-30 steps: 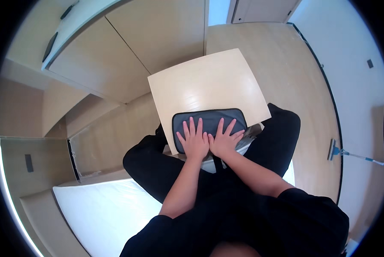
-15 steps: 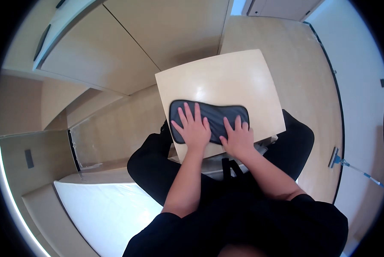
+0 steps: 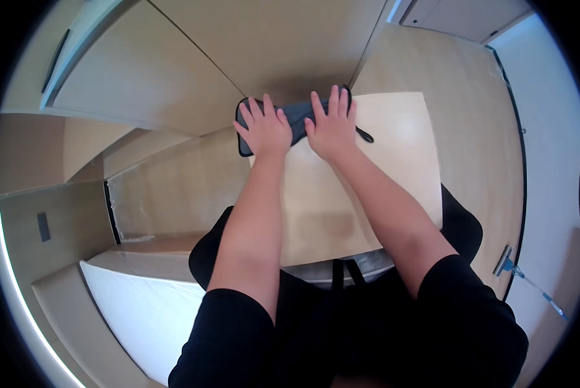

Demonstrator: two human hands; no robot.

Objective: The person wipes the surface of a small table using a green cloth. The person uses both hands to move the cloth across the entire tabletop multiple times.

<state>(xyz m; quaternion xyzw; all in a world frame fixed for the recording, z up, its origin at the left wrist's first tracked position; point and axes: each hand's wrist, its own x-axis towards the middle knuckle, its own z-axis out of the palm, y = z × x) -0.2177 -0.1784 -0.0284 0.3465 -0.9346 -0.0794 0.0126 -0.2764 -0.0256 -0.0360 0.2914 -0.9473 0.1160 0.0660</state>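
Note:
Both my arms stretch over a small pale wood-coloured tabletop toward its far edge. There lies a flat dark grey pouch with black edging, its left end reaching past the table's left side. A short black strap loop sticks out at the pouch's right end. My left hand rests flat on the left part, fingers spread. On the right part lies my right hand, palm down with its fingers stretched out. Neither hand grips the pouch; both palms cover much of it.
Wood-coloured cabinet doors stand just beyond the table. A white mattress is at the lower left. A blue-and-grey mop leans by the right wall. My black-clad knees flank the table.
My hands and the pouch have moved away from me, from the table's near left part to its far edge. The strap loop now shows at the pouch's right end.

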